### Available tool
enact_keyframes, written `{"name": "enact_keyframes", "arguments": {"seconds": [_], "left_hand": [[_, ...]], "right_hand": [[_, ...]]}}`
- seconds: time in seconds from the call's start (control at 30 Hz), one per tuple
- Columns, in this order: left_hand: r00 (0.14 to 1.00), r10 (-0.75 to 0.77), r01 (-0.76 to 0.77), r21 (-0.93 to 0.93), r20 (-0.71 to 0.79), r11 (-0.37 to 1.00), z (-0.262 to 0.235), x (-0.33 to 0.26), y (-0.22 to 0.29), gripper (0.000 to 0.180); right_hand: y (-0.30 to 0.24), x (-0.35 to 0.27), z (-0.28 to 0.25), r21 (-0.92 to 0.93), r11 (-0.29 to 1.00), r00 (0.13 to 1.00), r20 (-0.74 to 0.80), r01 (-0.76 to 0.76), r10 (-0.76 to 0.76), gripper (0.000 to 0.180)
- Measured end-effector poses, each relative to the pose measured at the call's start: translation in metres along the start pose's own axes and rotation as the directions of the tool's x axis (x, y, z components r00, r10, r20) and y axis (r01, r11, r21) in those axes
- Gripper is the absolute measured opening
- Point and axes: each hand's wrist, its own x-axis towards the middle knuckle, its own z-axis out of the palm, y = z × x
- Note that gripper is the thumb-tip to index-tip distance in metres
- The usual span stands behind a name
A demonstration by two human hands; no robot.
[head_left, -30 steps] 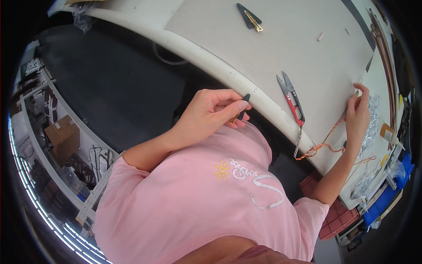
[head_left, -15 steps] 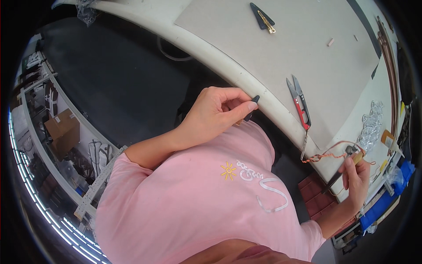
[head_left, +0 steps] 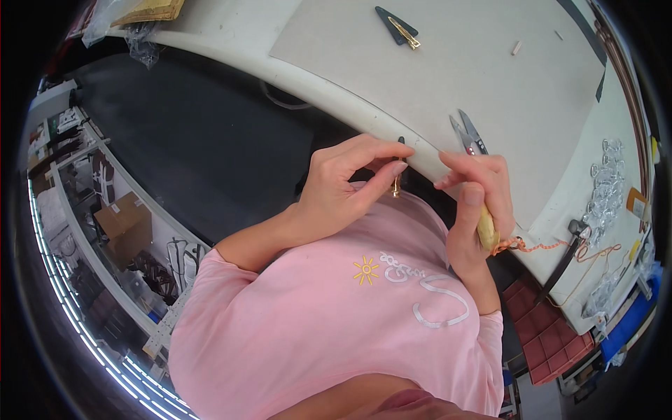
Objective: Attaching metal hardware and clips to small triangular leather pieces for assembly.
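Note:
My left hand (head_left: 343, 178) pinches a small dark hair clip with a gold metal prong (head_left: 397, 183) between thumb and fingertips, upright over my lap by the table's edge. My right hand (head_left: 479, 203) is closed around the yellowish handle of a corded tool (head_left: 486, 227). A twisted orange cord (head_left: 535, 245) trails from its end; the tool's tip is hidden by my fingers. Partly behind this hand lie thread snips (head_left: 467, 133) with blades spread. Farther away on the grey mat rests a dark triangular hair clip (head_left: 399, 28) with a gold prong.
A grey mat (head_left: 392, 70) covers much of the white table (head_left: 231, 52). At the right are clear plastic-wrapped pieces (head_left: 609, 182) and a dark bar with a knob (head_left: 575, 231). A red quilted seat (head_left: 539, 329) stands below the table, and shelving with a cardboard box (head_left: 126, 220) at the left.
My right hand has moved left from the table's right side with the yellowish-handled tool, close to my left hand. The hair clip in my left hand has turned, showing its gold prong.

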Motion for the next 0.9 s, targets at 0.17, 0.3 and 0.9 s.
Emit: {"name": "enact_keyframes", "arguments": {"seconds": [0.17, 0.3, 0.9], "left_hand": [[0.992, 0.112, -0.118, 0.13, 0.052, 0.984, -0.007, -0.002, -0.001, 0.048], [0.954, 0.286, -0.3, 0.342, 0.092, 0.891, -0.004, 0.0, -0.01, 0.055], [0.61, 0.781, -0.668, 0.618, 0.135, 0.414, -0.017, 0.022, -0.055, 0.034]], "right_hand": [[0.004, 0.004, 0.004, 0.027, 0.992, 0.992, 0.04, -0.12, 0.119, 0.018], [0.006, 0.006, 0.005, 0.022, 0.99, 0.99, 0.024, -0.136, 0.136, 0.018], [0.006, 0.022, 0.006, -0.011, 1.0, 0.985, 0.171, 0.012, -0.01, 0.011]]}}
